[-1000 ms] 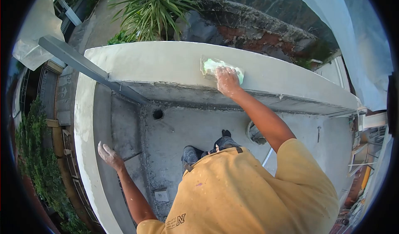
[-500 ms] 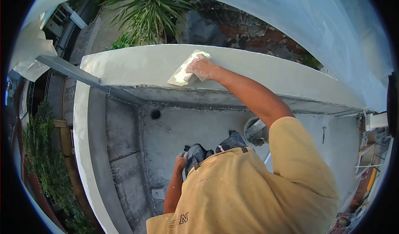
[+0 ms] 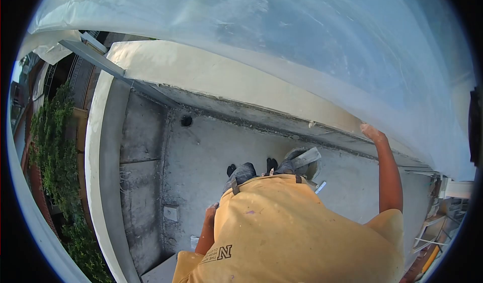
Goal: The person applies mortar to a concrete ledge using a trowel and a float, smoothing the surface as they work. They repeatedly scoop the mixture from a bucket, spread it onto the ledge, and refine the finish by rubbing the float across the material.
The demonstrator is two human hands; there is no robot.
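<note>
My right hand (image 3: 373, 132) is stretched to the right, up against the inner face of the pale plastered wall (image 3: 221, 76), just under the hanging plastic sheet (image 3: 312, 36). Its fingers look curled, and the sheet hides whatever they may hold. At my left hip, my left hand (image 3: 212, 211) hangs beside my dark trousers, its fingers mostly hidden by the yellow shirt (image 3: 287, 227). By my feet stands a bucket (image 3: 318, 170) with a whitish flat tool (image 3: 306, 157) sticking out of it.
A grey metal bar (image 3: 90, 56) crosses the wall's left corner. The grey floor (image 3: 216, 142) has a round drain hole (image 3: 186, 120) near that corner. A lower wall (image 3: 100, 132) runs down the left, with trees (image 3: 53, 127) beyond. Metal framing (image 3: 430, 232) stands at the right.
My right hand has swept right along the wall; the pale float it held is out of sight now. The plastic sheet covers more of the view. My left hand is lower in view.
</note>
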